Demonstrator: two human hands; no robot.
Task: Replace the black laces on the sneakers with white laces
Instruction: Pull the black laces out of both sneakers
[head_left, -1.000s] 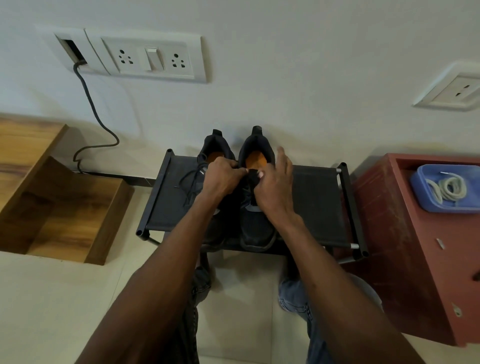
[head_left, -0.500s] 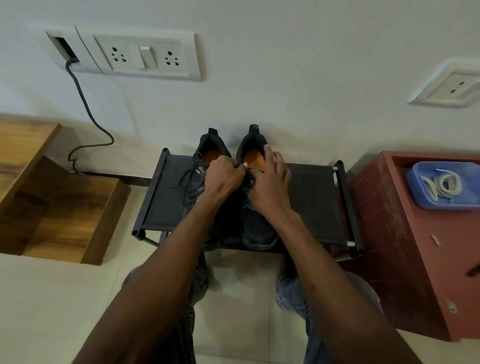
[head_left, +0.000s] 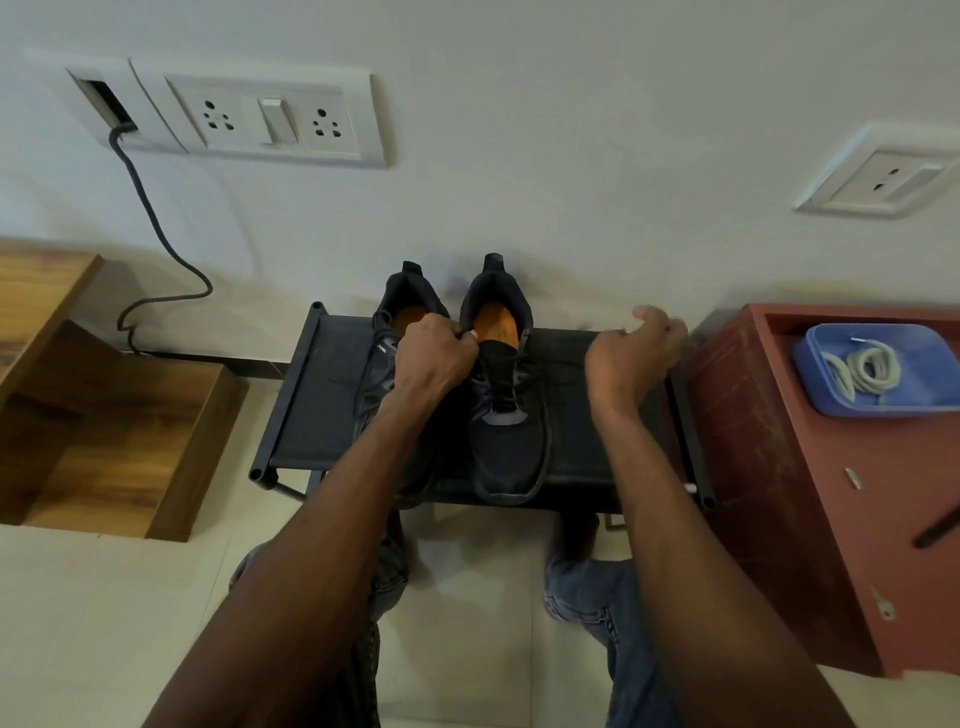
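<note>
Two black sneakers with orange insoles stand side by side on a low black rack (head_left: 311, 405), heels toward the wall. My left hand (head_left: 436, 358) lies over the left sneaker (head_left: 410, 291) and pinches the tongue top of the right sneaker (head_left: 506, 452). The black lace (head_left: 511, 374) sits loose across that shoe's eyelets. My right hand (head_left: 634, 353) is out to the right over the rack, blurred, fingers pinched together as if on the lace's end. White laces (head_left: 862, 366) lie coiled in a blue tray (head_left: 883, 408) at far right.
The blue tray rests on a red cabinet (head_left: 779, 493) just right of the rack. Wooden steps (head_left: 104, 441) stand to the left. A black cable (head_left: 156, 228) hangs from the wall socket plate (head_left: 270, 119). My knees are below the rack on the tiled floor.
My right hand left the right sneaker's tongue and swung out to the right. My left hand stayed gripping at the shoe's top.
</note>
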